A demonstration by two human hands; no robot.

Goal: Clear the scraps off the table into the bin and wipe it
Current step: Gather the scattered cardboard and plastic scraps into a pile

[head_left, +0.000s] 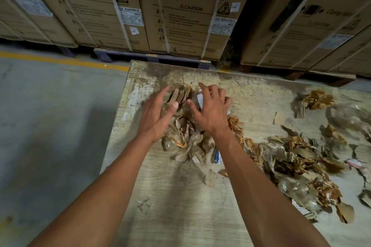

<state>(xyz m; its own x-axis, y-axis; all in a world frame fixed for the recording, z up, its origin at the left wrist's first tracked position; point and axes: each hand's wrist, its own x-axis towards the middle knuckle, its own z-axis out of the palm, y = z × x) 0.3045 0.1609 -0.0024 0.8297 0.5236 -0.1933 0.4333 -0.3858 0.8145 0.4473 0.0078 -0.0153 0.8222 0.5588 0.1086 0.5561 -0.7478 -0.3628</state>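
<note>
Early stage, judged from the load on the table [172,202]: no bin in view, no wiping begun. Left hand [158,112] and right hand [210,110] spread flat, fingers straight, cupping a heap of scraps [186,138] from both sides near the far left corner. More scraps [297,158] strewn rightward: torn brown card, crumpled paper, clear film

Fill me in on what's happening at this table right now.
A person is gathering packing waste by hand. Both hands, the left hand and the right hand, are spread open around a pile of torn cardboard and tape scraps near the far left corner of the worn table. More scraps lie scattered to the right. No bin or cloth is in view. Strapped cartons stand behind.
</note>
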